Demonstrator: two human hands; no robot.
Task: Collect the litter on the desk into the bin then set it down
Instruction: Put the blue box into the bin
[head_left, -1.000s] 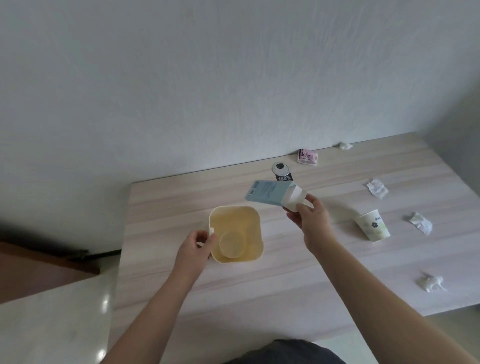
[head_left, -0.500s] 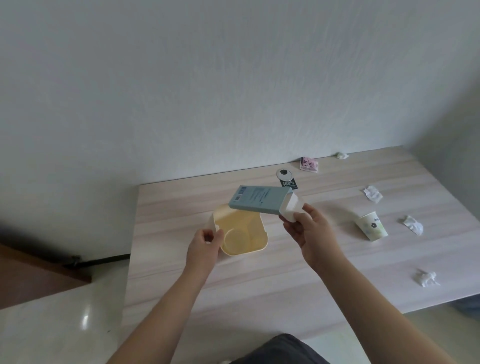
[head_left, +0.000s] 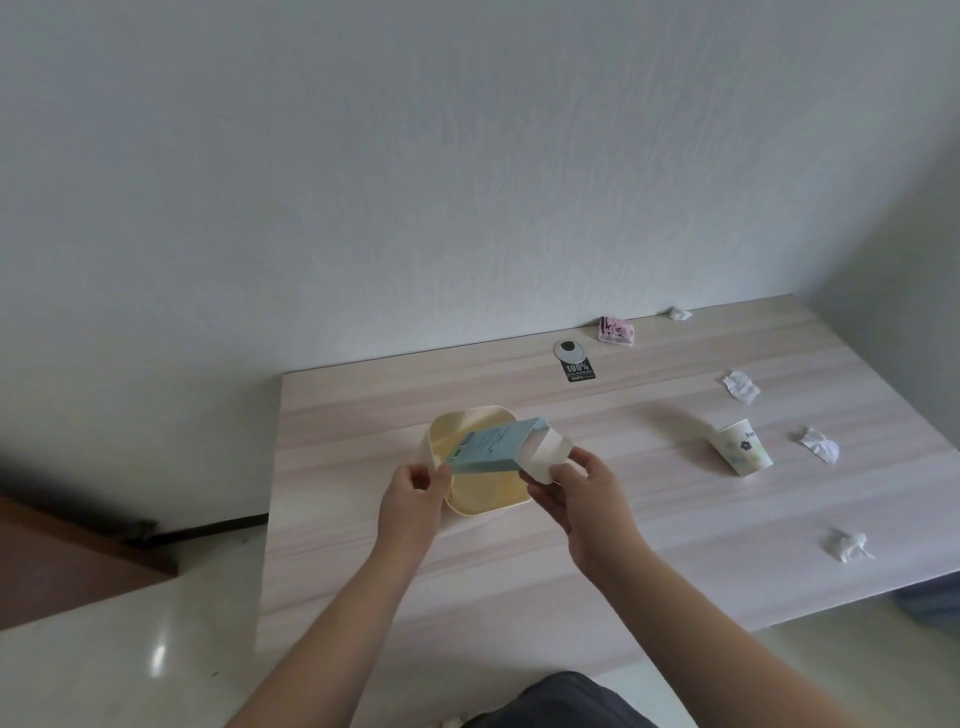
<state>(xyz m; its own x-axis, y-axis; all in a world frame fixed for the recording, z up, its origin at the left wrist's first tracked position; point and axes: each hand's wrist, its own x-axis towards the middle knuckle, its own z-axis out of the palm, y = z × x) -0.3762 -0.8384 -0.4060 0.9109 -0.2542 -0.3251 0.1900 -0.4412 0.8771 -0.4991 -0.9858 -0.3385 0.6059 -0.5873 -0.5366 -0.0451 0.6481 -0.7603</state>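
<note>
At frame centre, the right hand (head_left: 582, 493) pinches a blue carton (head_left: 491, 451) over the yellow bin (head_left: 483, 501), whose rim the left hand (head_left: 410, 499) grips.

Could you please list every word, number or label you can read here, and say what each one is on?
"100%": black tag below the round disc near the wall; smaller lines under it are blurred.
Blue box in the right hand: print too small to read.
Paper cup: lettering blurred.
Pink packet: unreadable.
</note>
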